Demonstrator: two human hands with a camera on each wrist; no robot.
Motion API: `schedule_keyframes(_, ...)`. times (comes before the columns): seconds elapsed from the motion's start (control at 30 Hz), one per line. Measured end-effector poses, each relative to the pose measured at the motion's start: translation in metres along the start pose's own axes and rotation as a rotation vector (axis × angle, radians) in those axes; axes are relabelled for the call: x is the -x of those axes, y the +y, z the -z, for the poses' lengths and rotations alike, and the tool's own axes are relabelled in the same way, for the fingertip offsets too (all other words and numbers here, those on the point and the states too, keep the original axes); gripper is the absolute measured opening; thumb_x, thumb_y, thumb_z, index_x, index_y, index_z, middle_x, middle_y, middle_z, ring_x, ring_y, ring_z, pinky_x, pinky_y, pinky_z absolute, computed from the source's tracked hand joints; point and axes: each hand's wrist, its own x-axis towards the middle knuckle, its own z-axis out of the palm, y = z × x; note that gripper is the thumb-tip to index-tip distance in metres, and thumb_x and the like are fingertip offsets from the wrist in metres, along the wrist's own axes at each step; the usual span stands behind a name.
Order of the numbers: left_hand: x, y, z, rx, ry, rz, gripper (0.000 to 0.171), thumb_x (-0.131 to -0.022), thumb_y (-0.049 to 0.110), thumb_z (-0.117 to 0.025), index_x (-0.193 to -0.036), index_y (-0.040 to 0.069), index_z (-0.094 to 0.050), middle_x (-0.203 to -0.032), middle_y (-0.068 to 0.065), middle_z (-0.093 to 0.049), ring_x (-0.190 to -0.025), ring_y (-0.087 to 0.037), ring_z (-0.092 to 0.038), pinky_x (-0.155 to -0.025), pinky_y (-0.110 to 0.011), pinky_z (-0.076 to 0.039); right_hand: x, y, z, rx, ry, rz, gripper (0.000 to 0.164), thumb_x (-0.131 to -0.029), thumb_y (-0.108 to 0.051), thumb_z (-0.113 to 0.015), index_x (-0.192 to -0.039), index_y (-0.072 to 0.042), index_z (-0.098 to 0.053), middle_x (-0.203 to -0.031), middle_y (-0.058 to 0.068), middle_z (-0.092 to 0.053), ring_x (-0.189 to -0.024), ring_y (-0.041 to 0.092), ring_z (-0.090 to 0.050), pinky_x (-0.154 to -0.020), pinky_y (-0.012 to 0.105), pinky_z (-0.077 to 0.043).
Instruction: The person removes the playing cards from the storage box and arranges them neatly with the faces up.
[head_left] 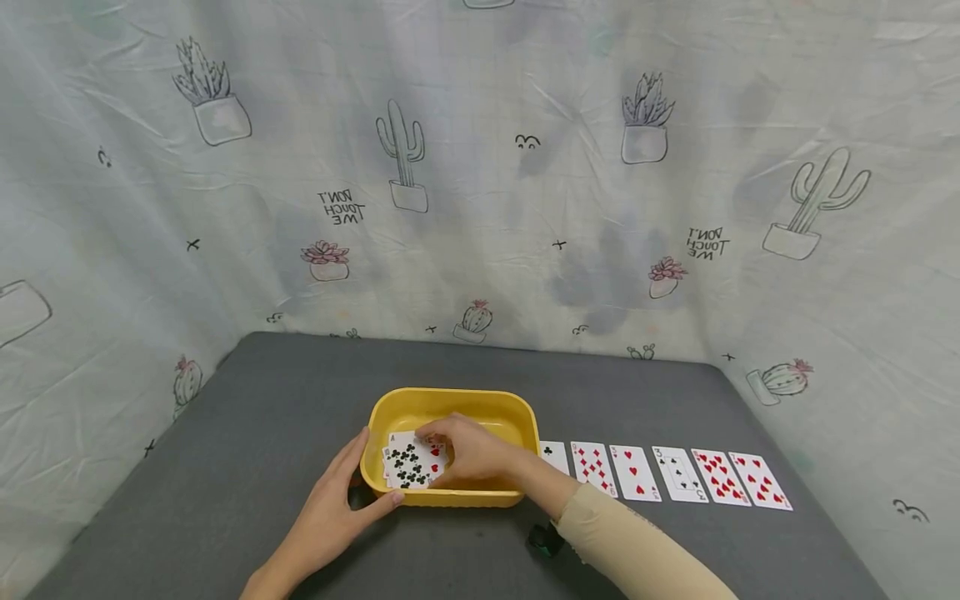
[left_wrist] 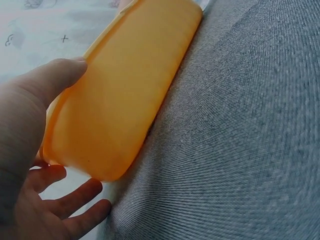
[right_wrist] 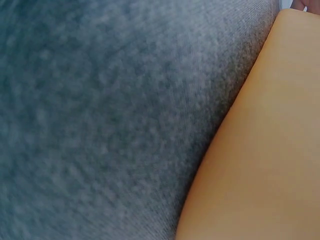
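A yellow plastic tub (head_left: 450,497) stands on the grey table, with a small pile of playing cards (head_left: 407,461) face up at its left end. Clubs and red hearts show on the pile. My left hand (head_left: 327,510) holds the tub's left end, thumb on the front rim; in the left wrist view the thumb (left_wrist: 65,75) lies along the rim and the other fingers reach round the end wall. Inside the tub, my right hand (head_left: 472,452) grips cards at the pile's right side, fingertips at the top edge and thumb at the bottom. The right wrist view shows only the tub wall (right_wrist: 260,140) and table.
To the right of the tub lies a row of several face-up playing cards, among them a heart card (head_left: 635,473) and a club card (head_left: 679,475). A small dark object (head_left: 545,540) is under my right forearm. A printed cloth (head_left: 480,208) hangs behind the table.
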Motion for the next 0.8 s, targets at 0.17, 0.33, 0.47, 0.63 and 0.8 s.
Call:
schedule_keyframes(0.17,0.0011,-0.0009,0.0010,0.003,-0.005,0.009,0.108,-0.080,0.064,-0.071,-0.159,0.014,-0.017,-0.156,-0.010,-0.026,-0.133,-0.029,-0.039,-0.098,-0.047,-0.045,-0.0030,0.0006,-0.0022,0.025,-0.012,0.051,0.077,-0.072,-0.037,-0.089,-0.137,-0.010,-0.058,-0.129,-0.006,-0.060,-0.101,0.009,-0.049,-0.089,0.019,-0.040)
schedule_keyframes(0.33,-0.0004,-0.0004,0.0021,0.016,-0.002,-0.004,0.107,-0.080,0.063,-0.072,-0.159,0.017,-0.017,-0.156,-0.008,-0.026,-0.131,-0.027,-0.042,-0.097,-0.046,-0.046,-0.0039,0.0014,-0.0023,0.046,-0.025,0.059,0.075,-0.074,-0.038,-0.088,-0.138,-0.011,-0.058,-0.131,-0.009,-0.059,-0.104,0.010,-0.047,-0.091,0.019,-0.039)
schedule_keyframes(0.47,-0.0020,0.0002,0.0021,0.023,0.001,-0.018,0.106,-0.080,0.062,-0.073,-0.159,0.019,-0.017,-0.156,-0.006,-0.028,-0.125,-0.022,-0.047,-0.095,-0.044,-0.048,-0.0033,0.0019,-0.0007,0.045,-0.007,0.057,0.073,-0.073,-0.037,-0.089,-0.134,-0.011,-0.060,-0.126,-0.007,-0.061,-0.101,0.010,-0.050,-0.090,0.020,-0.040)
schedule_keyframes(0.63,-0.0020,0.0001,0.0019,0.018,0.000,-0.010,0.107,-0.078,0.062,-0.074,-0.159,0.019,-0.018,-0.155,-0.006,-0.029,-0.124,-0.021,-0.047,-0.095,-0.043,-0.048,-0.0010,0.0019,0.0025,-0.116,-0.013,0.008,0.074,-0.073,-0.029,-0.090,-0.136,-0.009,-0.057,-0.127,-0.003,-0.059,-0.103,0.009,-0.054,-0.090,0.020,-0.045)
schedule_keyframes(0.8,-0.0012,-0.0001,0.0020,0.016,-0.009,0.007,0.108,-0.078,0.064,-0.073,-0.159,0.018,-0.018,-0.156,-0.007,-0.028,-0.128,-0.023,-0.045,-0.096,-0.044,-0.047,-0.0002,0.0020,0.0041,-0.215,-0.020,-0.040,0.082,-0.073,-0.027,-0.090,-0.142,-0.009,-0.050,-0.129,-0.001,-0.056,-0.105,0.011,-0.056,-0.090,0.022,-0.047)
